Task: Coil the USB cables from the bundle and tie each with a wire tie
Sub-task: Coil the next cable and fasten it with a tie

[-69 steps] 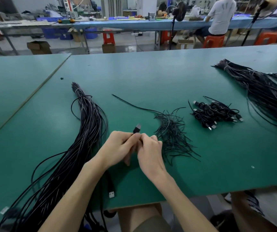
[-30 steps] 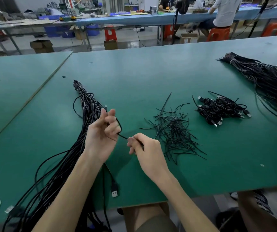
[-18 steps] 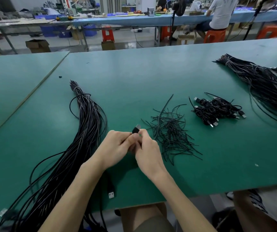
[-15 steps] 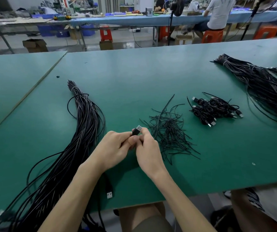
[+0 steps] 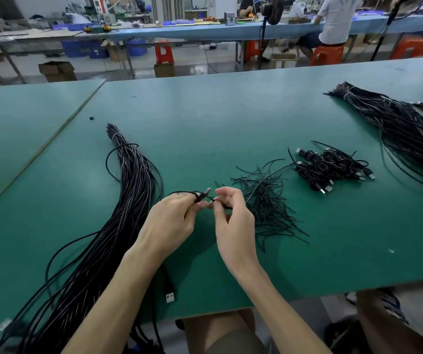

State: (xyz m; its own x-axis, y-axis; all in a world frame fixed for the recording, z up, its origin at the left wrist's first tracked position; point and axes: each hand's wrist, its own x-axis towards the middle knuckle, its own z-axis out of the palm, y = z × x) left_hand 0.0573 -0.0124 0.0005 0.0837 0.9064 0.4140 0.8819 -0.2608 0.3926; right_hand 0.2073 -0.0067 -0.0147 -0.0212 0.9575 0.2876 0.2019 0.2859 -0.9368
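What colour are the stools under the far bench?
Orange-red stools, clearest in the head view.

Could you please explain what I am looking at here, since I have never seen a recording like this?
No machine here: a camera worn on a person's head looks down at their two bare hands over a green table. The left hand holds a small coil of black USB cable, its plug poking out. The right hand pinches a thin strand running from it. On the left lies the long bundle of uncoiled cables; right of the hands, a heap of black wire ties; beyond it, a pile of finished coiled cables. Another bundle lies far right.
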